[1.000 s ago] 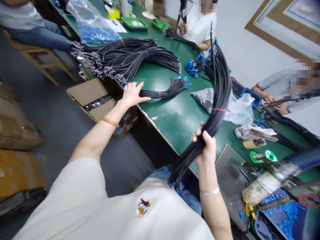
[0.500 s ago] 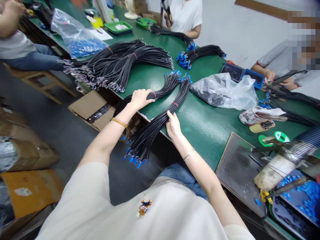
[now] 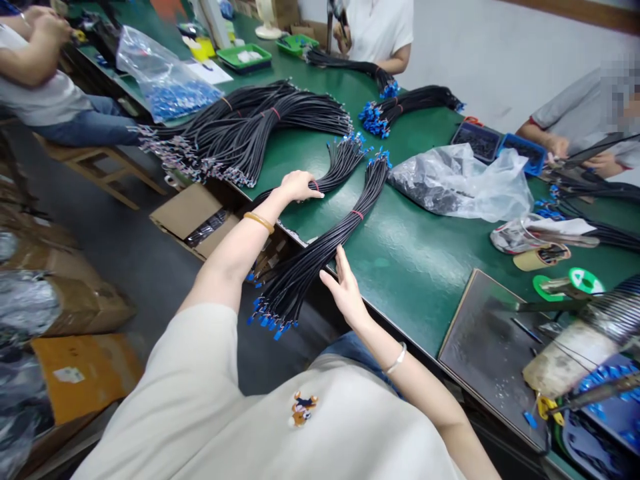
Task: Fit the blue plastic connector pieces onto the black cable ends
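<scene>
Across the green tabletop (image 3: 400,267) edge lies our red-banded, blue-tipped black cable bundle (image 3: 327,243), now table-borne: our right hand (image 3: 347,293) has released it, fingers spread alongside. Our left hand (image 3: 299,185) overlies a second bundle (image 3: 341,167); its grip we cannot tell.

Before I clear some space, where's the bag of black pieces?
The bag lies right of centre in the head view, on the green table beside the blue tray.

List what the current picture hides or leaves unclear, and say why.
In the head view:
- Left hand: whether it grips the cable bundle beneath, hidden by its back.
- That bundle's near part: partly hidden behind the left forearm.
- Tray of blue pieces: cut off by the right edge.
- Label on the orange package: print too small.
</scene>
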